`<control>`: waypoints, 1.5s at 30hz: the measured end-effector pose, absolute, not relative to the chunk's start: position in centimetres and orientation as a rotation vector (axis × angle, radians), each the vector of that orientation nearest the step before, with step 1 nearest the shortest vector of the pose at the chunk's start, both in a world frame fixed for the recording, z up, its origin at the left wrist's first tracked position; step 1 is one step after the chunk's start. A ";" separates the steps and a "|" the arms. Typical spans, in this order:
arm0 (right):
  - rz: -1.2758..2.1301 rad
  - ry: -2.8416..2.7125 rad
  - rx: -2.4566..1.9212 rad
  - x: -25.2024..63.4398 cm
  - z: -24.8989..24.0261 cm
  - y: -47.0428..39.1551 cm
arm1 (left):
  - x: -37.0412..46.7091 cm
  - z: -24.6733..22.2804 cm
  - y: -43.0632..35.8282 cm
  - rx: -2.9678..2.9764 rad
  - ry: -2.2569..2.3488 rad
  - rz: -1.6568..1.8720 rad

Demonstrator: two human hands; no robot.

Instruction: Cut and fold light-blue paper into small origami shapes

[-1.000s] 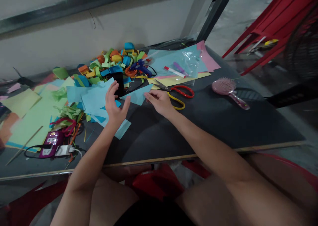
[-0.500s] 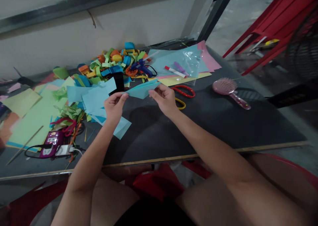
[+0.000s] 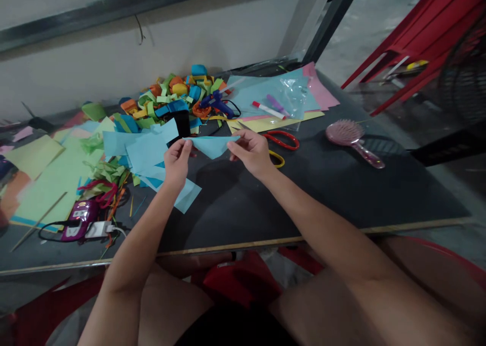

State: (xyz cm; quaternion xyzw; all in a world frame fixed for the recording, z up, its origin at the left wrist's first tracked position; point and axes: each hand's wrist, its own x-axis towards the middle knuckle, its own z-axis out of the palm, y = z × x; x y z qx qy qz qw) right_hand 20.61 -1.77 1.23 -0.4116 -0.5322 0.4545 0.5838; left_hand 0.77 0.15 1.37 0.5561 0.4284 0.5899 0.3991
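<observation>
Pinching a blue sheet (image 3: 212, 147) at its two ends, the left hand (image 3: 176, 164) and the right hand (image 3: 252, 153) hold it up between them over the middle of the table (image 3: 235, 214). Thumb and fingers are closed on the paper at each side; its long edge runs along the top, and a blunt point hangs down toward the person.

Just left of the left hand lies a pile of blue paper (image 3: 146, 148), with one piece (image 3: 188, 196) sticking out near the wrist. Scissors (image 3: 283, 139) with one red and one yellow handle lie behind the right hand, which partly covers them.

Farther back sit a heap of coloured paper strips (image 3: 176, 90), a blue glue gun (image 3: 215, 103) and a red-capped marker (image 3: 269, 110). A pink brush (image 3: 351, 137) lies well apart on the right. Toward the left end are green sheets (image 3: 49, 184), a thin stick (image 3: 40, 220), a purple device (image 3: 80, 219) and, beside it, a white adapter (image 3: 99, 229). Beyond the table stands a red chair (image 3: 436, 37).
</observation>
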 end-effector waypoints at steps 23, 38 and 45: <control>0.157 -1.924 -2.546 27.1 0.8 0.0 | -0.2 0.3 0.6 1.685 1.290 1.411; 0.856 -1.643 -1.336 19.6 2.5 -3.8 | 0.8 1.3 -0.5 1.500 1.058 1.384; 0.714 -1.913 -1.471 18.6 2.2 -4.6 | 0.8 2.4 -1.3 1.732 1.207 1.497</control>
